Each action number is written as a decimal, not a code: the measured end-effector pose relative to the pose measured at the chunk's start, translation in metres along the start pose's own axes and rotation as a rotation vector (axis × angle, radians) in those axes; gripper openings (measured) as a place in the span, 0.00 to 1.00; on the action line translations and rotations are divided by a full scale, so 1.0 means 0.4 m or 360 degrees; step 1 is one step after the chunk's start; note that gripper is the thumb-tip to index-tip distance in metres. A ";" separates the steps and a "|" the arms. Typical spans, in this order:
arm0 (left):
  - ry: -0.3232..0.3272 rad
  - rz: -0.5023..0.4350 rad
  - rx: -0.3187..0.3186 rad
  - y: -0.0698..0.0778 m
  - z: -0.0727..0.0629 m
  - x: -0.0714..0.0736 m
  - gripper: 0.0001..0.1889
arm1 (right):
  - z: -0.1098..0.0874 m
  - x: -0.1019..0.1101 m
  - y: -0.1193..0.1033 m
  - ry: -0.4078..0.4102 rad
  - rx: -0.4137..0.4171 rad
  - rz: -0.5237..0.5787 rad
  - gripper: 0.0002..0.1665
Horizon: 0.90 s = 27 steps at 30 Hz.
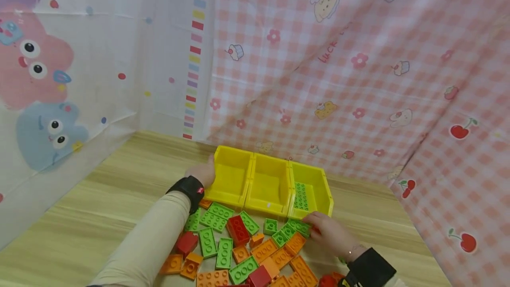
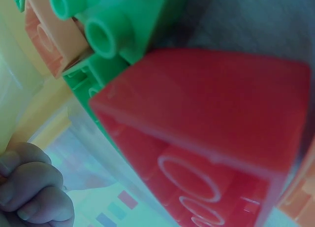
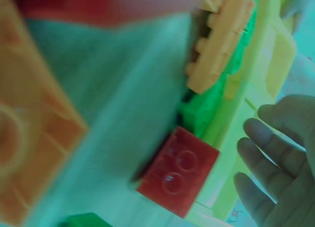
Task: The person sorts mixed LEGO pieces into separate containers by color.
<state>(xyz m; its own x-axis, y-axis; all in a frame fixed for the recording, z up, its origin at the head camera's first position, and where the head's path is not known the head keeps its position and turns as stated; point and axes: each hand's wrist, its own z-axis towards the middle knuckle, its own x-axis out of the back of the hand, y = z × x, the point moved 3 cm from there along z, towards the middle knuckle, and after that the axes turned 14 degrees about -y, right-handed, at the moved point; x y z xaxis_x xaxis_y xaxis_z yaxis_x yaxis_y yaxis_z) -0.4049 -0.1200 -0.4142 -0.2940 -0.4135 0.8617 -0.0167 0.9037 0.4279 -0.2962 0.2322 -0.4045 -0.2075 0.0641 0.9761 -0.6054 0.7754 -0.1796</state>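
Observation:
Three joined yellow bins (image 1: 250, 185) stand in a row on the wooden table. My left hand (image 1: 202, 172) grips the outer left wall of the leftmost bin; its curled fingers (image 2: 37, 180) show in the left wrist view. At the front of the right-hand bin is my right hand (image 1: 332, 234), its fingers spread and relaxed in the right wrist view, close to the yellow front wall (image 3: 234, 138), with nothing held. A green studded brick (image 1: 301, 196) lies inside the right-hand bin. Just by the right fingertips sits another green brick (image 1: 299, 226).
Many loose bricks lie in front of the bins, among them a red brick (image 1: 237, 229), a green brick (image 1: 224, 253) and an orange brick (image 1: 304, 270). Behind the bins hangs a pink checked cloth (image 1: 303, 79); a white printed sheet (image 1: 107, 56) hangs at the left.

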 end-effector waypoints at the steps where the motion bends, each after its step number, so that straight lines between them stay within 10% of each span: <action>1: 0.0006 -0.0010 -0.0002 0.001 -0.001 0.001 0.30 | 0.000 -0.007 0.001 -0.0032 0.0014 -0.0007 0.12; 27: 0.0035 0.0109 -0.0041 0.004 0.001 -0.002 0.28 | -0.031 -0.048 -0.001 0.0002 -0.0098 -0.0339 0.15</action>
<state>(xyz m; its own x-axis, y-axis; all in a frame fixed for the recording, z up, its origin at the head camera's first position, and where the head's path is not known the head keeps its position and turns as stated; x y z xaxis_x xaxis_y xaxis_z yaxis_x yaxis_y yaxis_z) -0.4051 -0.1181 -0.4144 -0.2724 -0.3536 0.8948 0.0274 0.9268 0.3746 -0.2823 0.2383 -0.4217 -0.0790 -0.1049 0.9913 -0.5874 0.8084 0.0387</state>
